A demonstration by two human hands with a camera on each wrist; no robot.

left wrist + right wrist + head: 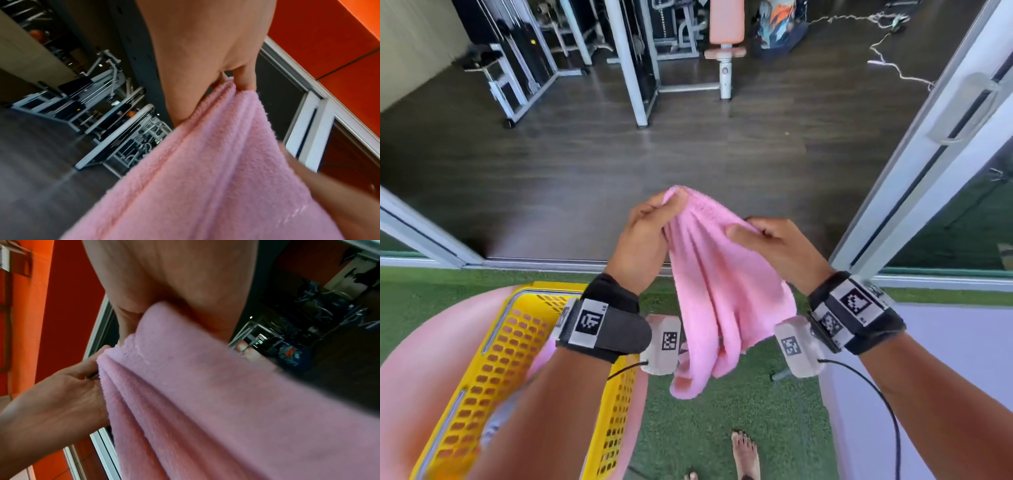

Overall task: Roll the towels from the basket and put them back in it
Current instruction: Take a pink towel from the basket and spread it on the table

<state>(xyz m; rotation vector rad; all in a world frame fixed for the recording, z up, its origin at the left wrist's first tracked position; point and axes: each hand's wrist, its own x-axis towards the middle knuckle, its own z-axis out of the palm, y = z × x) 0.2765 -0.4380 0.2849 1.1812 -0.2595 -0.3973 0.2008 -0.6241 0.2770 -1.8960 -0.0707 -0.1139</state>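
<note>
Head view: both hands, left hand [642, 240] and right hand [777, 245], pinch a fluffy pink towel [719, 301], hanging creased.

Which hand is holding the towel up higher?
The left hand. It pinches the pink towel at its topmost bunched edge, while the right hand grips it a little lower down.

No words, brands or numbers can be read in any view. The only sign-like marks are black-and-white square code patterns on the wrist straps [589, 322] and on the small camera blocks [669, 341] worn at both wrists in the head view; they carry no legible letters or digits. The 2 wrist views show no print at all.
</note>
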